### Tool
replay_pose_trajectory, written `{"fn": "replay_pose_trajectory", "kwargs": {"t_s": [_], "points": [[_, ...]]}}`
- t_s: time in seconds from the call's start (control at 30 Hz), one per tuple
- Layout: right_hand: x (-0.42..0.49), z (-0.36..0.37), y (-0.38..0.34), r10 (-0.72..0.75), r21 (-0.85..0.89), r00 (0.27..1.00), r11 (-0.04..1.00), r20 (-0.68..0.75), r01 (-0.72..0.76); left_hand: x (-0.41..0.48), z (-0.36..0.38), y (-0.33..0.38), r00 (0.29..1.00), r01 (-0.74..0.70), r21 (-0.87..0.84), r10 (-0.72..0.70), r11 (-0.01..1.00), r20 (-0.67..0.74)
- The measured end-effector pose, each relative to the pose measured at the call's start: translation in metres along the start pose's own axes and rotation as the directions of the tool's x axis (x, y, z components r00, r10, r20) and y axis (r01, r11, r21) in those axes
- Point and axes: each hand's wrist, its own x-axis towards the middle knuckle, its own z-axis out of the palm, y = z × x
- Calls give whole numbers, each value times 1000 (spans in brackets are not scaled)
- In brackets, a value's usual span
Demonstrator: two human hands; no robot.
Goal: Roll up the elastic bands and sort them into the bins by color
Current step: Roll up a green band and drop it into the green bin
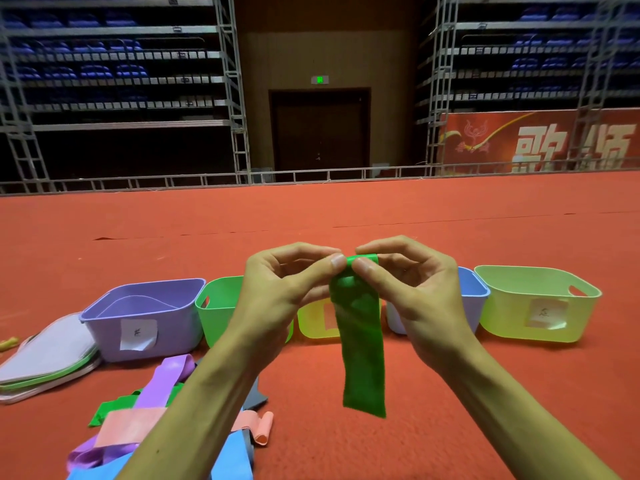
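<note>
Above bins, left hand [277,289] and right hand [412,289] pinch green band [362,341] top; first fold barely started; loose grip risks unrolling.

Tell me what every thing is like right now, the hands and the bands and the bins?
Green band, top just rolled, rest hanging.
Left hand, pinches the band's top edge.
Right hand, pinches the same edge.
Loose bands, unrolled, heaped on floor.
Purple bin, upright, uncovered.
Green bin, upright, uncovered.
Pale green bin, upright, uncovered.
Lids, stacked beside purple bin.
</note>
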Motion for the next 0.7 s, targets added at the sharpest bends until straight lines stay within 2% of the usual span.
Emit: {"fn": "replay_pose_trajectory", "kwargs": {"t_s": [0.23,0.53,0.7], "points": [[-5,-3,1,18,28,1000,999,-10,-18,-1,-3,2,1000,-4,91,4,996,-1],[-6,0,-2,86,-13,996,996,-28,-87,-3,0,3,997,-73,93,74,993,-8],[-5,-2,-2,106,85,994,991,5,-106,-4,-1,5,996,42,43,-45,998,79]]}}
